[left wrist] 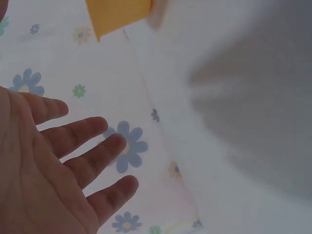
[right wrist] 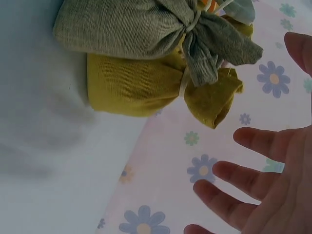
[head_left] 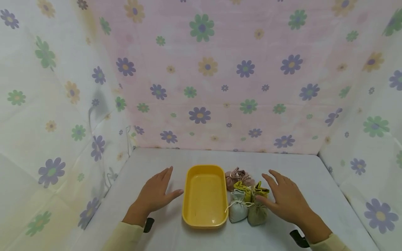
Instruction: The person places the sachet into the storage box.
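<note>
- Though cinched at the neck with pale cord, bulging plumply below: cloth bags (head_left: 238, 212), bunched just right of the yellow tray (head_left: 205, 198).
- Fine ribs on the olive bag (right wrist: 117, 27) and mustard bag (right wrist: 126, 87); gathered folds on the mauve cloth (head_left: 233, 178) behind.
- Tray smooth, rectangular, round-cornered, low-walled.
- Right hand (head_left: 287, 198) near the bags, fingers released, spread.
- Left hand (head_left: 154, 191) near the tray's left rim, fingers likewise loose, extended.
- White table (head_left: 163, 233), with room from tray to straight back edge; flowered curtain (head_left: 226, 101) beyond.
</note>
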The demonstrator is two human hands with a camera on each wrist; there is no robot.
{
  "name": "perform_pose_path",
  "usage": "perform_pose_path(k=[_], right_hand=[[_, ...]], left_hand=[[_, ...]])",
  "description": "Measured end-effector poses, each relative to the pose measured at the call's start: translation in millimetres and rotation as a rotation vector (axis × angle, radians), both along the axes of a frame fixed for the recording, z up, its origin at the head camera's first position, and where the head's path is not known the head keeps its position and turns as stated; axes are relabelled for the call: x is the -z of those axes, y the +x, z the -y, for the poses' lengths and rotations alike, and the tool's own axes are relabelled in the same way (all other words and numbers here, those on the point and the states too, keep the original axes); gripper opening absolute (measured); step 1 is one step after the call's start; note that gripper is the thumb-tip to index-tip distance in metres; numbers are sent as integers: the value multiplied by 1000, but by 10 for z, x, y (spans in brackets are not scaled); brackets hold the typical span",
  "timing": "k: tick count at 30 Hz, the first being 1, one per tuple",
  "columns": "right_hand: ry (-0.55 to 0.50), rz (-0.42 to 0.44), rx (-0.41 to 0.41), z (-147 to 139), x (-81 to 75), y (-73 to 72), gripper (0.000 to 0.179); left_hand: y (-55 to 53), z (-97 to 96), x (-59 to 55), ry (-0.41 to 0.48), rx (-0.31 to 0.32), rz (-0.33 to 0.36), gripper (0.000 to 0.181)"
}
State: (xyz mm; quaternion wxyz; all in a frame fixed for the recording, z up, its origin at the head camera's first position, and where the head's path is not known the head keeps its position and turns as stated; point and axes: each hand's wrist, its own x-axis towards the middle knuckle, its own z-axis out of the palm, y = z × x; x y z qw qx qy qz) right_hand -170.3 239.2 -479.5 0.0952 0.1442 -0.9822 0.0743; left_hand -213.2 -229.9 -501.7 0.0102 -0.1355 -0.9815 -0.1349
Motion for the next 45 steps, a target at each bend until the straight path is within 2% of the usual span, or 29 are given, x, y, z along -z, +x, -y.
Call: perform_pose_path(k=[6, 19, 23, 27, 31, 36, 42, 45], right_hand=[[-59, -59, -39, 132, 7, -12, 69], [-188, -153, -148, 327, 119, -7, 50], [-217, -168, -177, 394, 144, 7, 47], [-217, -196, -173, 437, 182, 12, 44], [-228, -212, -156, 475, 203, 11, 43], [-261, -197, -114, 528, 231, 7, 42], [-293, -171, -74, 598, 297, 0, 42], [-301, -171, -73, 621, 324, -6, 43]], left_hand=[[-26, -92, 92, 85, -55, 85, 101], [-141, -244, 349, 444, -140, 262, 90], [-160, -277, 386, 558, -166, 349, 84], [-160, -326, 396, 695, -185, 452, 78], [-174, -342, 414, 799, -190, 511, 75], [-210, -333, 440, 900, -177, 548, 73], [-219, -302, 432, 947, -195, 535, 67], [-225, -266, 449, 992, -197, 560, 66]])
